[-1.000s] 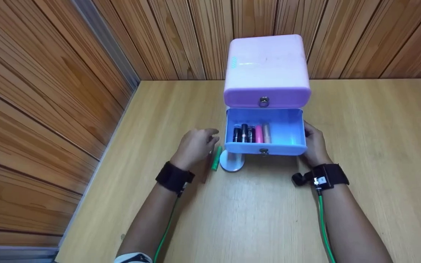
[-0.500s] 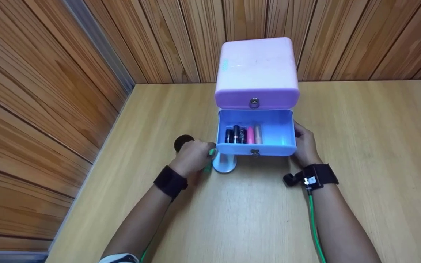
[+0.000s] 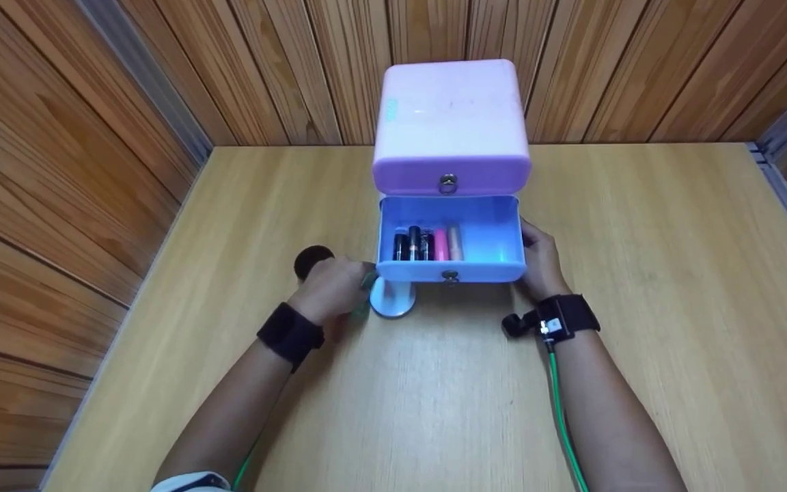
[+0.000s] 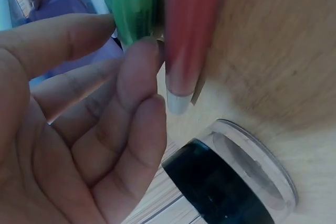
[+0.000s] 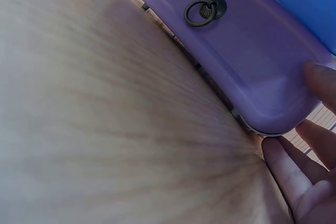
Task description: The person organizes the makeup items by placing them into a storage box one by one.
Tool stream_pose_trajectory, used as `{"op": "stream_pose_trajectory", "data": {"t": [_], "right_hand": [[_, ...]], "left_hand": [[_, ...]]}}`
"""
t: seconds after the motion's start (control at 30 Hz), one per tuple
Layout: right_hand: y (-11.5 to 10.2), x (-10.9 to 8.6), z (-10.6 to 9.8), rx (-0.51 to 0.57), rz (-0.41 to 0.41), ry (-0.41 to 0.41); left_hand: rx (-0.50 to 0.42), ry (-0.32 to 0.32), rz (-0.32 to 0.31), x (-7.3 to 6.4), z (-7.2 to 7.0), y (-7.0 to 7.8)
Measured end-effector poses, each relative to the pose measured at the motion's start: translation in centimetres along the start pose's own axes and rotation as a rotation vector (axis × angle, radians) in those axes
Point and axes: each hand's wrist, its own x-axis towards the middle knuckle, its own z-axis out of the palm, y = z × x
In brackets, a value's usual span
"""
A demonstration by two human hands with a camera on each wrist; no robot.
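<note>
My left hand pinches a green cosmetic tube between thumb and fingers, at the left of a small drawer box. Beside those fingers, a red tube with a whitish end shows in the left wrist view. My right hand holds the right side of the box; in the right wrist view its thumb rests on the purple lower front, its fingers at the bottom corner. The blue drawer is pulled out, with several lipstick-like tubes standing along its left half.
A jar with a black lid stands beyond my left hand. A pale round disc lies by the drawer's front left corner. The box stands on a wooden table, near the panelled wall at the back.
My left hand has come down onto the green tube and taken hold of it; the black-lidded jar has come into view. My right hand stays at the box. The head view has shifted.
</note>
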Motion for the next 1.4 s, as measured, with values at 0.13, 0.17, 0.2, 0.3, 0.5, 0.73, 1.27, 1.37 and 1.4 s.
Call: {"op": "stream_pose_trajectory", "data": {"t": [0.13, 0.17, 0.2, 0.3, 0.5, 0.73, 1.27, 1.37, 1.4], "right_hand": [[0.1, 0.2, 0.0, 0.001, -0.024, -0.001], [0.1, 0.3, 0.0, 0.005, -0.028, -0.002], [0.1, 0.3, 0.0, 0.005, -0.03, -0.003], [0.2, 0.2, -0.1, 0.019, -0.019, -0.009], [0.2, -0.2, -0.2, -0.014, 0.018, -0.008], [0.2, -0.2, -0.1, 0.01, 0.007, -0.008], [0.4, 0.5, -0.2, 0.059, 0.003, 0.004], [1.5, 0.8, -0.2, 0.07, 0.01, 0.005], [1.9, 0.9, -0.1, 0.073, 0.013, 0.002]], "left_hand": [[-0.005, -0.017, 0.004, 0.3, -0.2, -0.1], [-0.008, -0.024, 0.002, 0.3, -0.2, -0.1], [-0.023, -0.034, -0.006, 0.4, -0.2, -0.2], [-0.047, -0.066, -0.021, 0.6, -0.3, -0.3], [-0.126, -0.112, -0.052, 0.9, 0.1, -0.6], [-0.167, -0.133, -0.045, 1.0, 0.2, -0.7], [-0.589, 0.146, -0.146, -1.1, -1.6, -2.8], [-0.656, 0.21, -0.144, -2.2, -2.3, -3.2], [-0.669, 0.239, -0.133, -2.6, -2.5, -3.3]]}}
